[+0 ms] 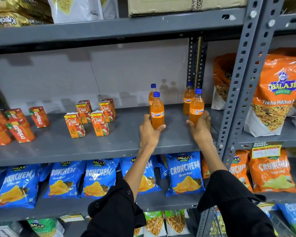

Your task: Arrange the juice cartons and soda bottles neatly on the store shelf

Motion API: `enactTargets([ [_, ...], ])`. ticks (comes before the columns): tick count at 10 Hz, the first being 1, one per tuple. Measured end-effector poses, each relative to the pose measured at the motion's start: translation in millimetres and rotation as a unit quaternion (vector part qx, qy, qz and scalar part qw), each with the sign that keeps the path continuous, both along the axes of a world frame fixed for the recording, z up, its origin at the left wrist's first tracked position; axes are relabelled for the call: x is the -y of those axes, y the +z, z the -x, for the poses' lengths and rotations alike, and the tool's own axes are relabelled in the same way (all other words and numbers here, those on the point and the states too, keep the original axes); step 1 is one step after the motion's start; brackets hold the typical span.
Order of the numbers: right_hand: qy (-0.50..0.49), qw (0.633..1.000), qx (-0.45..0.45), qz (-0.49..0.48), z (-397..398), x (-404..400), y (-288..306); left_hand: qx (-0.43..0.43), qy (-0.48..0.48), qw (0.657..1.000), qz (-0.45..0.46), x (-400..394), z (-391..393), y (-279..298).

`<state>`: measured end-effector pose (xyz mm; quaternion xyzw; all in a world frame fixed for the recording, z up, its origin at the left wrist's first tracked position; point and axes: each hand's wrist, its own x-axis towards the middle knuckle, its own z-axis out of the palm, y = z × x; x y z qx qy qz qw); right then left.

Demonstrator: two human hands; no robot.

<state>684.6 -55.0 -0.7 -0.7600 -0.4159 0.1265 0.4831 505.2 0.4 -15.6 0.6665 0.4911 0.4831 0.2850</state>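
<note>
On the grey middle shelf [96,147] my left hand [149,130] grips the base of an orange Fanta bottle [157,108] with a blue cap. My right hand [201,128] grips a second Fanta bottle [196,105] further right. Behind each held bottle stands another one, at the left [151,93] and at the right [188,98]. Several orange Real juice cartons [94,117] stand in two short rows at the shelf's middle. Several red Maaza cartons [15,125] sit at the far left, loosely placed.
A grey slotted upright [237,86] borders the shelf on the right, with orange Balaji snack bags [273,100] beyond it. Blue Crunchem bags [96,178] fill the shelf below. The shelf above [109,29] carries packets and a cardboard box [178,6].
</note>
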Motion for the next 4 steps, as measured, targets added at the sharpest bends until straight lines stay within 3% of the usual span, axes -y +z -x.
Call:
enactTargets([
  [1, -0.033, 0.997, 0.074, -0.005, 13.4, 7.9, -8.1, -0.004, -0.013, 1.000, 0.010, 4.2, 4.0, 1.1],
  [2, -0.082, 0.977, 0.180, -0.074, 41.1, 26.4, -19.5, -0.050, -0.038, 0.998, 0.011, 16.5, 23.8, 6.1],
  [3, -0.079, 0.968, 0.211, -0.114, 70.9, 39.6, -30.2, -0.124, -0.030, 0.991, -0.032, 26.1, 54.2, 5.3],
  [4, -0.004, 0.946, 0.282, -0.161, 129.4, 47.5, -51.3, -0.199, 0.016, 0.964, -0.174, 39.8, 115.8, -6.6],
])
